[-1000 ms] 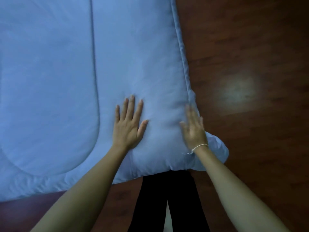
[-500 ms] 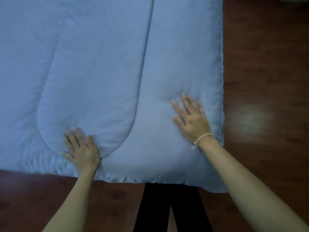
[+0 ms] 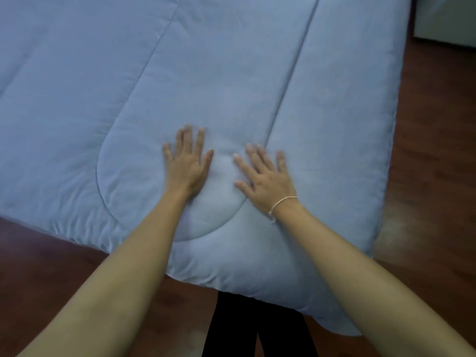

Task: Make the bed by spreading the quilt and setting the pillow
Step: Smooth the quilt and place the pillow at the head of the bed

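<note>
Near the foot edge of the quilt (image 3: pixel 231 73), which lies spread over the bed, the left hand (image 3: pixel 186 164) and right hand (image 3: pixel 265 180) press flat, fingers spread. Best to sweep outward evenly toward the edges, chasing wrinkles. No pillow is in view.

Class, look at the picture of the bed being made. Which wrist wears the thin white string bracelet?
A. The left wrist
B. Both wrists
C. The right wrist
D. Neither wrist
C: the string bracelet circles the wrist of the right hand, which lies flat on the blue quilt; the wrist of the left hand is bare.
</note>
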Motion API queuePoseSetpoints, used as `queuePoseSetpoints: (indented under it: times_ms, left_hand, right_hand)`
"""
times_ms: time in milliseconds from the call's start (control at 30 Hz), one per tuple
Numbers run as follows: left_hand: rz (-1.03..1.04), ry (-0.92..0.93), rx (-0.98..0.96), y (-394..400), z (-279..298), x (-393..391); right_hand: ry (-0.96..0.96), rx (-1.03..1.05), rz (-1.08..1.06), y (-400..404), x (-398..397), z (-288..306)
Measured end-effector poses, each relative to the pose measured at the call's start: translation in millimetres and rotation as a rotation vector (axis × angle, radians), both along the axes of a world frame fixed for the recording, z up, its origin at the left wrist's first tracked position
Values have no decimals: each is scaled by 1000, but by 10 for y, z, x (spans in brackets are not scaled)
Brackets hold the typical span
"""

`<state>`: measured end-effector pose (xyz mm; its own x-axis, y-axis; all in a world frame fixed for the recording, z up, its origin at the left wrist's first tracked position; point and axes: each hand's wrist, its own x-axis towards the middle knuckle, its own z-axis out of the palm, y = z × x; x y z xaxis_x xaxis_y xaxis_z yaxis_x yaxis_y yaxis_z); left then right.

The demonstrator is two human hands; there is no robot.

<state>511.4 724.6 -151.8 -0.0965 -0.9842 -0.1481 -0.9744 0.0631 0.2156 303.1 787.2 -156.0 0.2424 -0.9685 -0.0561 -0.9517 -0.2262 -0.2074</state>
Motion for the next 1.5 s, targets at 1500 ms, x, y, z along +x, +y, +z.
queuePoseSetpoints:
  times_ms: [1500]
  left_hand:
    - [-90,84,-110,601,2189,-3761]
  right_hand:
    - [-97,231,-424,351,-3752,2335]
